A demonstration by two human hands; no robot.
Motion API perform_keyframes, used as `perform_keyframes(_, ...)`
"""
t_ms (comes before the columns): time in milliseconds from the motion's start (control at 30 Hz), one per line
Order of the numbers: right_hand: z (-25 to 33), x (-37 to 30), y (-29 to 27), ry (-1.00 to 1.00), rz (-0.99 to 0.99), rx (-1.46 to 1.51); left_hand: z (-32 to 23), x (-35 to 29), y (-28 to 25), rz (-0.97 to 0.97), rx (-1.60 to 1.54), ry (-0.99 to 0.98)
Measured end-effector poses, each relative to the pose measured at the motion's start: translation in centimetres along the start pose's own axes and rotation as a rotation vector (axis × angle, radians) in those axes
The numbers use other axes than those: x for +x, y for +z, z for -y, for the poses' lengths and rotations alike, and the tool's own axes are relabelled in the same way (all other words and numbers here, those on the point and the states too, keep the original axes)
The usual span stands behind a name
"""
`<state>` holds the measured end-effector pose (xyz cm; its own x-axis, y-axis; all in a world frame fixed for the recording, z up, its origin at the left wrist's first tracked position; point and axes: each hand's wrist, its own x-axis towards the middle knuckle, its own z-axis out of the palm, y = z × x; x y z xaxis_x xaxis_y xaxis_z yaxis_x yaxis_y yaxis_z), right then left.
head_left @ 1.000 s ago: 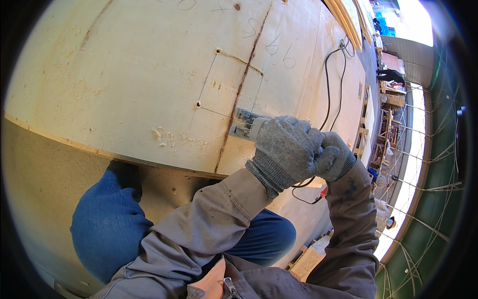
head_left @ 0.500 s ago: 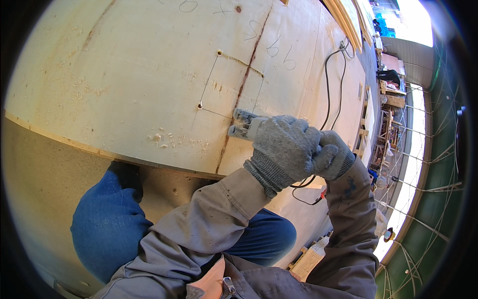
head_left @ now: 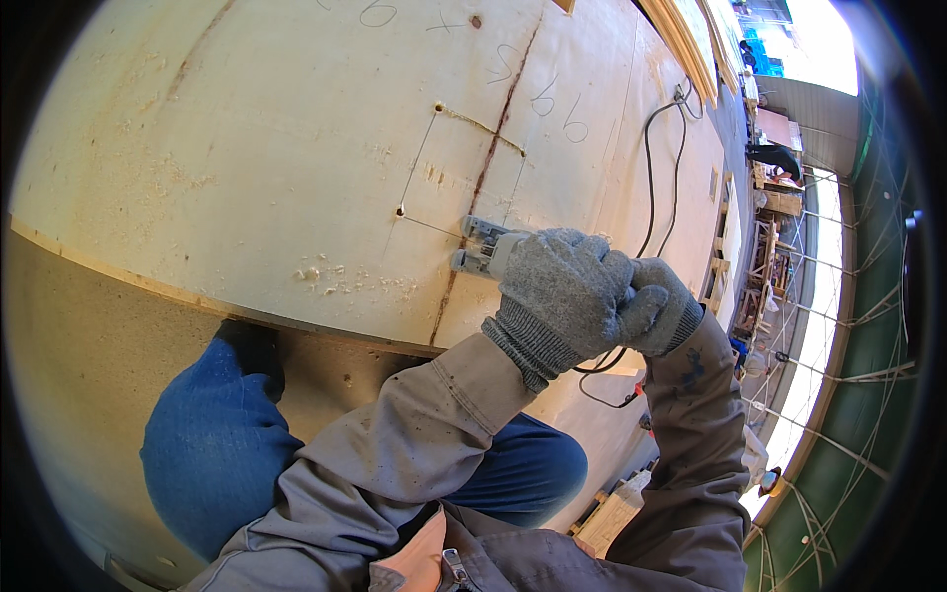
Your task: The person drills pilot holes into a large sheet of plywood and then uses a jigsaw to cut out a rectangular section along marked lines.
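A jigsaw point(head_left: 479, 247) rests on a pale plywood panel point(head_left: 296, 197), its grey forked shoe lying on a pencilled line. My left hand point(head_left: 562, 291), in a grey knit glove, is closed around the front of the tool's body and hides most of it. Behind it, my gloved right hand point(head_left: 661, 311) is closed at the rear of the tool, up against the left. The shoe sits at the lower right of a drawn rectangle with small drilled holes point(head_left: 400, 213) at corners. A cut point(head_left: 478, 128) runs along its far side. The blade is hidden.
A dark power cord point(head_left: 648, 187) loops over the panel at the right. Wood shavings point(head_left: 335, 276) lie left of the tool. The panel's near edge point(head_left: 197, 299) passes above my blue-trousered leg point(head_left: 212, 444). Stacked boards point(head_left: 681, 44) stand at the far right.
Hardly anything differs: the panel's markings appear shifted very slightly in the picture. Both hands stay closed around the jigsaw in nearly the same place.
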<state>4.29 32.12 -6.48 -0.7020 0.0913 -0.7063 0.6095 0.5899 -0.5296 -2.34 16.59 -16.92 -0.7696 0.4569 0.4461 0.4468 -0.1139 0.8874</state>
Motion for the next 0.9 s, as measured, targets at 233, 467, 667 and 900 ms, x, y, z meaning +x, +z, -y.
perform_keyframes(233, -0.28, 0.28, 0.01, -0.020, 0.023, 0.028, 0.06, 0.08, -0.33, 0.036, 0.014, -0.015)
perform_keyframes(467, -0.55, 0.25, -0.10, -0.007, 0.026, 0.050, 0.09, 0.10, -0.21, 0.031, 0.024, -0.007)
perform_keyframes(667, -0.12, 0.40, 0.16, -0.072, 0.028, 0.030, 0.21, 0.04, -0.35, 0.015, 0.026, 0.009)
perform_keyframes(900, -0.26, 0.54, 0.17, 0.010, 0.030, 0.089, 0.13, 0.12, -0.71, 0.039, 0.030, -0.013)
